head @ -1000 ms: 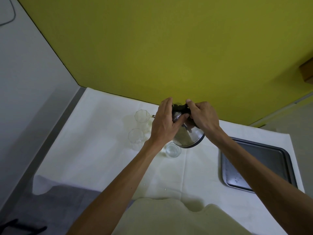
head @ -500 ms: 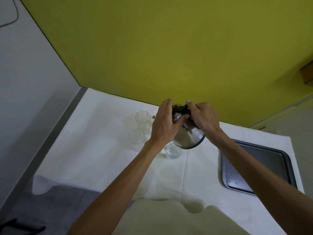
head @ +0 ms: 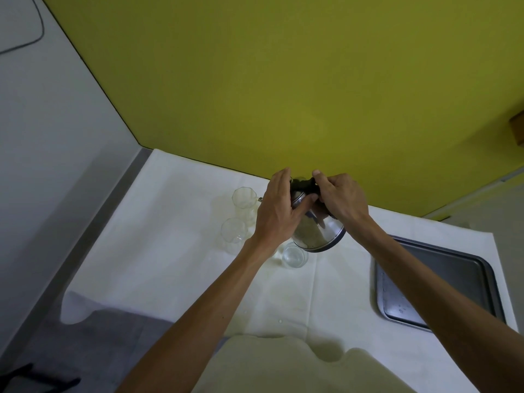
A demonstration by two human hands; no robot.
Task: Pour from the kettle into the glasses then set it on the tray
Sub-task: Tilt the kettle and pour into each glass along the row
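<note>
A shiny steel kettle (head: 320,234) with a black handle is held above the table, tipped to the left, its spout at the rim of the far tall glass (head: 244,200). My right hand (head: 341,198) grips the black handle on top. My left hand (head: 276,212) presses against the kettle's left side and lid. A second tall glass (head: 233,234) stands just in front of the first. A short clear glass (head: 295,255) sits under the kettle's base. The dark metal tray (head: 465,276) lies at the right, with nothing on it but a few drops.
The white cloth (head: 158,251) covers the table, which butts against a yellow wall (head: 283,80) at the back and a grey wall at the left. A pale cushion-like edge (head: 283,364) lies at the near side. A small wooden box (head: 517,127) is on the wall at far right.
Almost nothing has moved: both hands stay on the tilted kettle at the far glass, and the view has only shifted slightly.
</note>
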